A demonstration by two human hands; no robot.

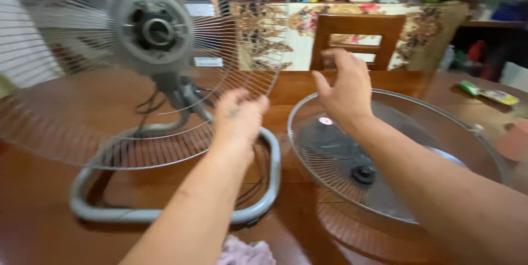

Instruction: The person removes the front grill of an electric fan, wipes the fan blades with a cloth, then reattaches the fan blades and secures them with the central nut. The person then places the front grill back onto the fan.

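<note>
**Left hand on the fan's rear guard, right hand open above the front guard**

The left hand (239,116) reaches forward with the arm stretched, and its grip is closed on the lower edge of the rear wire guard (66,127), which is mounted on the fan motor (151,28). The fan stands on its grey frame base (165,210) on the wooden bench (33,199). The right hand (344,86) is lifted, fingers spread and slightly bent, its grip wide and holding nothing. It hovers over the far rim of the front wire guard (440,127), which lies flat on the bench with the fan blade (341,149) inside.

fan base (110,213) grey | table (44,199) reddish-brown | tablecloth (308,23) cream, brown floral | chair (357,26) brown
</note>
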